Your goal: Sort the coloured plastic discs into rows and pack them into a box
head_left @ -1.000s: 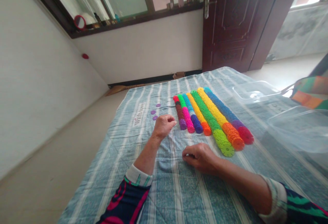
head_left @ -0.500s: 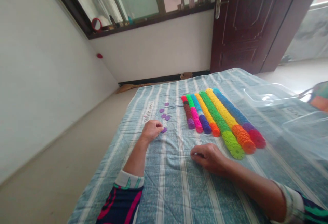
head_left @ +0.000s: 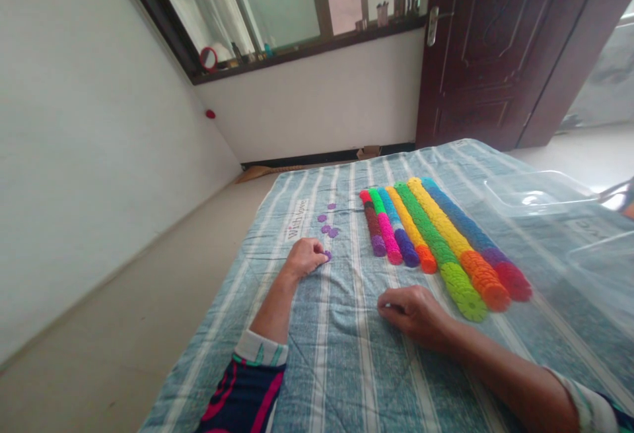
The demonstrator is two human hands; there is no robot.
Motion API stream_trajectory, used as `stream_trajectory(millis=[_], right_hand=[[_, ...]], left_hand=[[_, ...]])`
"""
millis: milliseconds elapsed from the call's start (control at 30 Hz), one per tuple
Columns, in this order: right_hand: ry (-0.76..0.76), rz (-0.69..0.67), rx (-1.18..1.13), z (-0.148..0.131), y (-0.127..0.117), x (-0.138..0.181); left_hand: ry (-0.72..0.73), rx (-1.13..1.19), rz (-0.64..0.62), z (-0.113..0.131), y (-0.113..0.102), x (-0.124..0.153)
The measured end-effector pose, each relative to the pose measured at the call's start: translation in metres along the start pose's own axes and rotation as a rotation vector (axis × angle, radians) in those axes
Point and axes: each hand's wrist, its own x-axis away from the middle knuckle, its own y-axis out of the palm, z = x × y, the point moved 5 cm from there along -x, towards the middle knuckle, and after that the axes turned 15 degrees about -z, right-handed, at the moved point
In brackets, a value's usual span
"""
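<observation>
My left hand (head_left: 306, 257) rests on the striped cloth, its thumb and fingers pinched on the edge of a small purple notched disc (head_left: 327, 256). Several more purple discs (head_left: 325, 229) lie loose just beyond it. My right hand (head_left: 412, 311) lies on the cloth with its fingers curled closed, and nothing shows in it. To the right are rows of stacked notched discs in many colours. The nearest to my right hand include a green row (head_left: 436, 243), an orange-ended yellow row (head_left: 448, 228) and a blue row ending in red (head_left: 473, 225).
Blue-and-white striped cloth (head_left: 341, 367) covers the surface, with printed lettering (head_left: 297, 218) at the left. A clear plastic container (head_left: 539, 203) stands at the right, and another clear piece (head_left: 604, 261) is nearer. Beyond are a window sill (head_left: 312, 50) and a dark red door (head_left: 500, 57).
My left thumb and fingers have closed further over the edge of the purple disc. My right hand stays curled in place. The whole view has shifted slightly.
</observation>
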Motion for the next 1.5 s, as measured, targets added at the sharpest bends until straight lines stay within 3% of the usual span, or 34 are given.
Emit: stream_trajectory(millis=[267, 400, 600, 900, 1233, 1333, 1500], right_hand=[[0.015, -0.006, 0.010, 0.001, 0.002, -0.001], [0.024, -0.013, 0.010, 0.002, 0.003, -0.001], [0.014, -0.017, 0.006, 0.001, 0.002, -0.002], [0.005, 0.011, 0.020, -0.001, 0.000, -0.002], [0.000, 0.024, 0.045, 0.001, 0.001, -0.003], [0.006, 0.025, 0.065, 0.002, 0.001, -0.003], [0.013, 0.027, 0.083, 0.001, -0.001, -0.004]], left_hand=[[0.016, 0.330, 0.114, 0.002, 0.001, -0.022], [-0.050, 0.278, 0.217, 0.003, 0.001, -0.046], [-0.076, 0.151, 0.230, -0.002, 0.001, -0.063], [-0.113, -0.062, 0.174, -0.001, 0.003, -0.063], [0.064, 0.185, 0.322, -0.002, 0.005, -0.052], [0.107, 0.248, 0.314, 0.008, 0.007, -0.043], [0.227, 0.331, 0.185, 0.044, 0.023, -0.025]])
